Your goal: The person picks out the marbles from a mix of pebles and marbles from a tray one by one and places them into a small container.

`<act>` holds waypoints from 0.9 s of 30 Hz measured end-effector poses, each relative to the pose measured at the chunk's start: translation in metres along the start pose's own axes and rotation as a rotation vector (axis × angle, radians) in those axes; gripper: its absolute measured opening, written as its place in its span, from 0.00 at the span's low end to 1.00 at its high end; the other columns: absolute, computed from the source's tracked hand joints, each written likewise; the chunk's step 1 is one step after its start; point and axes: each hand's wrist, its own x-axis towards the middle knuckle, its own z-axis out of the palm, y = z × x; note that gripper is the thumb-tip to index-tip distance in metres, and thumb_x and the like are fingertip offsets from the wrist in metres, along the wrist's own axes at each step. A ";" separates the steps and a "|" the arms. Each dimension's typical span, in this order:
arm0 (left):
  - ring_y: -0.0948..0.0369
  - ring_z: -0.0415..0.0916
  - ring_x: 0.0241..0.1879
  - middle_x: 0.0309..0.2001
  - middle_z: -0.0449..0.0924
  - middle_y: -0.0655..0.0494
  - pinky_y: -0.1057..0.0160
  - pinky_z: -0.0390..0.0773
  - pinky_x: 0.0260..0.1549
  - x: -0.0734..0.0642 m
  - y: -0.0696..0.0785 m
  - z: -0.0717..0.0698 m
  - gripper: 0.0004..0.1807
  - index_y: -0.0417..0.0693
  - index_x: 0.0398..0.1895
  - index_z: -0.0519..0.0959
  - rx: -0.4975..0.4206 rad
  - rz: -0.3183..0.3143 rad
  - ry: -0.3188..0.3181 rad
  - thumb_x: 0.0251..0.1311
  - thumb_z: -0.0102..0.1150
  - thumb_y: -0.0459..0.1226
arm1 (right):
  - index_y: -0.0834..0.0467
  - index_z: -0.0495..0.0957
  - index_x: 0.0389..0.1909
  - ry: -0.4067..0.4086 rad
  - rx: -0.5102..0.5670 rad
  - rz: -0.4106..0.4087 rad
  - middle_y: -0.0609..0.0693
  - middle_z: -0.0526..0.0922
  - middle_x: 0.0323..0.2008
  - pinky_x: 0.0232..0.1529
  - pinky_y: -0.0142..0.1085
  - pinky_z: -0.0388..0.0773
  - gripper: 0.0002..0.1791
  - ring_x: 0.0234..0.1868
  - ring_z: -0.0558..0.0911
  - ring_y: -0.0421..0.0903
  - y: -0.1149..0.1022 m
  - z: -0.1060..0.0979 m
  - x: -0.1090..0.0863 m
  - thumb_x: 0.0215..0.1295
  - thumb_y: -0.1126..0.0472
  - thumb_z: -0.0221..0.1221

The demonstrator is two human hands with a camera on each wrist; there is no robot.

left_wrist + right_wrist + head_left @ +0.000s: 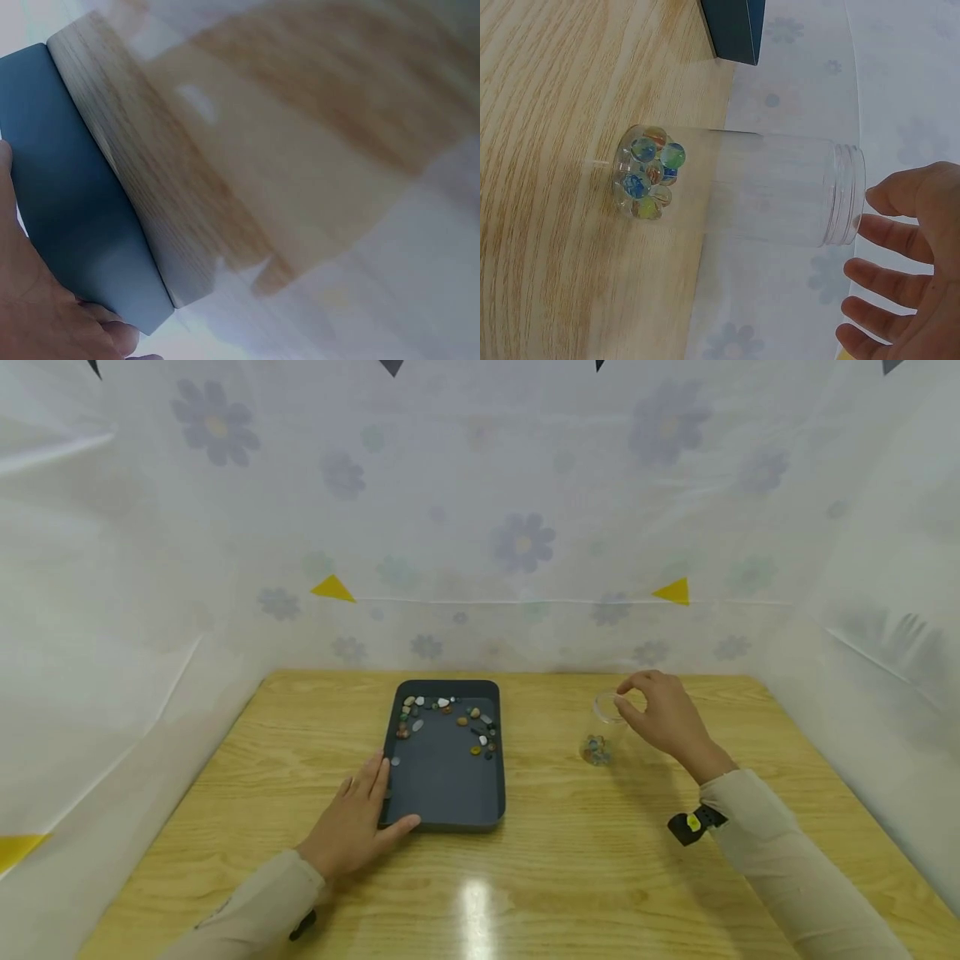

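Note:
My left hand rests along the left side of a dark grey tray, with its thumb over the front left corner. Small pebbles of several colours lie inside the tray, mostly toward its back and sides. Right of the tray stands an upright clear jar without a lid. Several glass marbles sit at its bottom. My right hand is at the jar's mouth, thumb and index fingertips close together right at the rim. Nothing shows between them, and the other fingers are loosely spread.
The wooden table reaches back to a white flowered sheet, which also hangs at both sides. Yellow triangles mark the back sheet. A black strap hangs under the right sleeve.

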 end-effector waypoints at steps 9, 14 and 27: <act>0.44 0.46 0.72 0.74 0.44 0.37 0.39 0.54 0.65 0.000 0.000 -0.003 0.54 0.31 0.72 0.50 -0.010 0.004 -0.005 0.61 0.43 0.67 | 0.64 0.80 0.42 0.001 0.002 -0.012 0.66 0.77 0.49 0.55 0.62 0.65 0.10 0.52 0.72 0.67 -0.006 0.001 0.009 0.67 0.61 0.59; 0.44 0.46 0.72 0.74 0.44 0.38 0.39 0.53 0.65 0.001 0.000 -0.004 0.54 0.31 0.73 0.50 -0.008 0.008 -0.010 0.61 0.42 0.68 | 0.64 0.80 0.43 -0.011 -0.002 -0.063 0.65 0.77 0.49 0.58 0.61 0.63 0.10 0.54 0.71 0.66 -0.020 -0.003 0.026 0.67 0.62 0.59; 0.44 0.47 0.72 0.73 0.45 0.37 0.39 0.54 0.65 0.001 0.004 -0.006 0.53 0.31 0.73 0.50 -0.001 0.026 0.003 0.62 0.45 0.66 | 0.61 0.79 0.46 -0.100 0.114 -0.129 0.62 0.73 0.56 0.61 0.57 0.63 0.12 0.60 0.68 0.62 -0.083 0.026 0.075 0.68 0.59 0.57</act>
